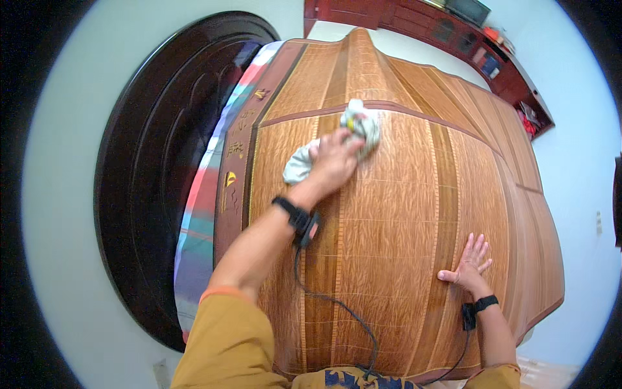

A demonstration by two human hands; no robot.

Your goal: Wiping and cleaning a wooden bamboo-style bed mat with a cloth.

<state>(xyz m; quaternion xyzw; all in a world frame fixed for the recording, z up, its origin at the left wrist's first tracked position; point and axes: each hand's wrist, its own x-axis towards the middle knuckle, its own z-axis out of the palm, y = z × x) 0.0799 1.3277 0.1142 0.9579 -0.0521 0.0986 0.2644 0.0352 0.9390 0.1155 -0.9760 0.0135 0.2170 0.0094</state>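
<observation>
Item: pale cloth (358, 124), bunched, on the bamboo mat (402, 214) covering the bed, toward the headboard (155, 168) edge. We see our left hand (334, 162) pressing on it, fingers (350, 146) curled together over the fabric. Our right hand (468, 262) lies flat on the mat near the foot-side edge, fingers spread, holding nothing.

Orientation: the cloth's long axis runs roughly across the mat, one end trailing toward the headboard edge, the wad pointing away from us.

Risks, as we judge them: the mat could slide or ridge under the push; the wrist cable (337, 305) could snag; the cloth could slip from under the palm.
</observation>
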